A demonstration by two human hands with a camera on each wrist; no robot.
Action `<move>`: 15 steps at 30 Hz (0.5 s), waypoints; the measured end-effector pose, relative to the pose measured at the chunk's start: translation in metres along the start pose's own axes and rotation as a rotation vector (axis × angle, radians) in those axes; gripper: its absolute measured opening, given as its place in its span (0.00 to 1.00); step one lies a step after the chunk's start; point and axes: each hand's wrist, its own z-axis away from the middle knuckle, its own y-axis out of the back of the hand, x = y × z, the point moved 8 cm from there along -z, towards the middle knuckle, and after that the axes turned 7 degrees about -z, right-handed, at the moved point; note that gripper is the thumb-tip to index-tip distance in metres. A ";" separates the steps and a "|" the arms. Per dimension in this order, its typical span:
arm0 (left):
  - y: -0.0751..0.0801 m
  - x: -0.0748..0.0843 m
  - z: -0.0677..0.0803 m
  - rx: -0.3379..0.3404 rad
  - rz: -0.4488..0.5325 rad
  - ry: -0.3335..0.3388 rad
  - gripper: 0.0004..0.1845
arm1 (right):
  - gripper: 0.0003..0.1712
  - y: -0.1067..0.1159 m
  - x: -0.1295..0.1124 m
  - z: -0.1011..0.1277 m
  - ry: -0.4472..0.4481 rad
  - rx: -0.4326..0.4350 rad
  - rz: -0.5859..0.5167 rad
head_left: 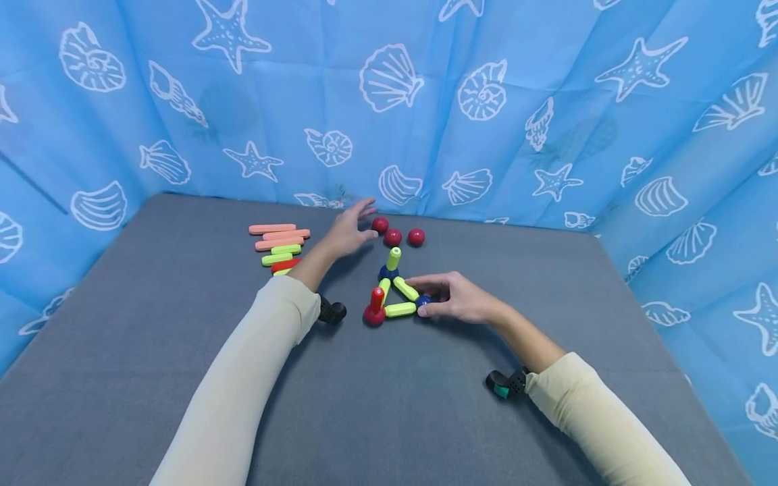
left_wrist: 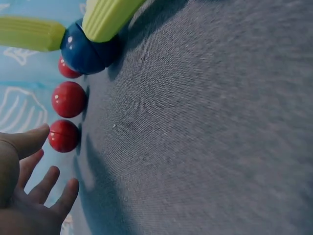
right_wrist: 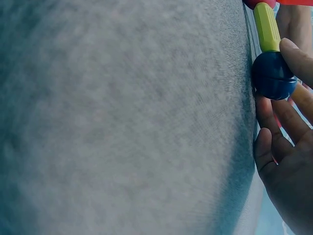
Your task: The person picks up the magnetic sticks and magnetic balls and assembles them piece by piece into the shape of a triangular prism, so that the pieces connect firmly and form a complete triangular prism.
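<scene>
Three yellow-green rods (head_left: 400, 310) form a flat triangle, joined by a red ball (head_left: 374, 316), a back blue ball (head_left: 388, 273) and a right blue ball (right_wrist: 274, 76). A red rod (head_left: 377, 297) stands upright on the red ball, and a yellow-green rod (head_left: 394, 258) on the back blue ball. My right hand (head_left: 458, 297) holds the right blue ball between thumb and fingers. Farther back, my left hand (head_left: 349, 231) reaches with spread fingers beside three loose red balls (left_wrist: 68, 99). Its thumb tip is right by the nearest one (left_wrist: 63, 136) in the left wrist view.
Left of my left forearm lie several salmon rods (head_left: 279, 235), short yellow-green rods (head_left: 277, 259) and a red rod (head_left: 286, 265), partly hidden by the arm. A blue curtain (head_left: 425, 135) with shell prints hangs behind the grey table (head_left: 389, 405).
</scene>
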 end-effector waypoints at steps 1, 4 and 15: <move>-0.001 -0.001 -0.002 -0.004 0.003 0.001 0.37 | 0.33 0.000 0.001 0.000 -0.006 0.000 0.001; -0.003 -0.004 -0.007 -0.020 0.000 0.002 0.37 | 0.33 0.000 0.001 -0.001 -0.015 0.001 0.004; -0.018 0.001 -0.016 -0.096 -0.130 -0.021 0.35 | 0.33 0.000 0.000 0.001 -0.006 0.004 0.001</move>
